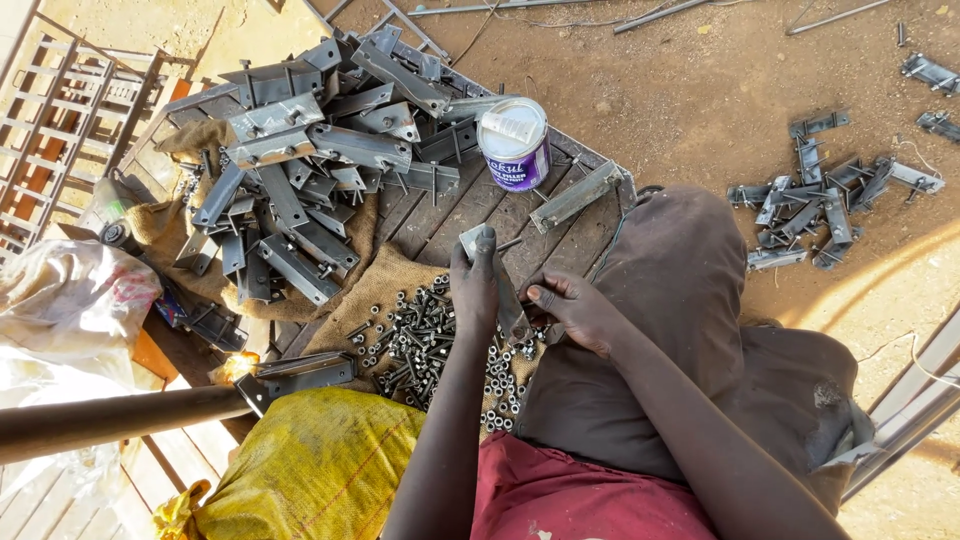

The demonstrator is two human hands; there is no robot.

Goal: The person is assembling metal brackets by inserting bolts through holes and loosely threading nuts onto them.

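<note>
The ground (700, 90) was bare reddish-brown dirt, lit by strong sun, with curved shadows falling across its right side. A low platform of weathered wooden planks (450, 210) lay on it, partly covered by coarse burlap sacking (375, 290). A rusty metal grille (60, 120) stood along the upper left edge. Thin steel rods (650, 15) rested on the dirt at the top, and pale metal bars (915, 410) ran slantwise at the lower right
</note>
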